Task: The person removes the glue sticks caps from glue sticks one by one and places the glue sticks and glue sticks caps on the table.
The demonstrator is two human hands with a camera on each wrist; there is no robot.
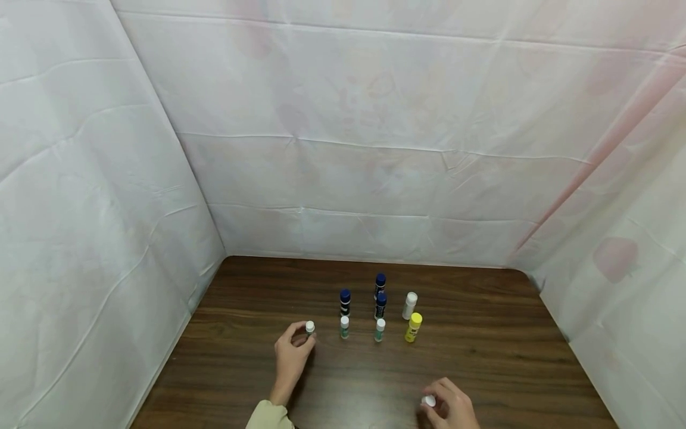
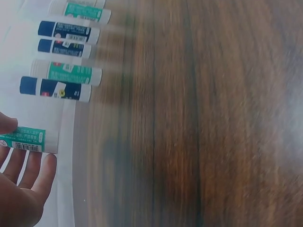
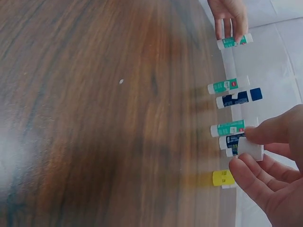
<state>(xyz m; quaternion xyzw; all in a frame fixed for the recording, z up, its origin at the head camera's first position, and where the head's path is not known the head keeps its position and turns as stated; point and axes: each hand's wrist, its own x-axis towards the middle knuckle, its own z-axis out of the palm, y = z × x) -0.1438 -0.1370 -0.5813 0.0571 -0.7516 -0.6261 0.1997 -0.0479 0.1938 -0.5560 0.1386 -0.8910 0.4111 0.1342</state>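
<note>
My left hand (image 1: 291,360) grips an upright glue stick (image 2: 29,140) with a green label, thumb on one side and fingers on the other. Its white top (image 1: 310,326) shows above the fingers in the head view. Whether its base touches the table cannot be told. Nearer the front edge, on the right, my right hand (image 1: 452,406) pinches a small white cap (image 3: 251,149) between thumb and fingers. Nearest the left hand among the standing sticks is a green-labelled glue stick (image 1: 345,328), a short way to its right.
Behind stand navy glue sticks (image 1: 345,302) and a white one (image 1: 409,306). Another green-labelled stick (image 1: 379,330) and a yellow one (image 1: 413,328) stand in the front row. The brown wooden table (image 1: 498,339) is bordered by white cloth walls (image 1: 343,179) at the back and sides.
</note>
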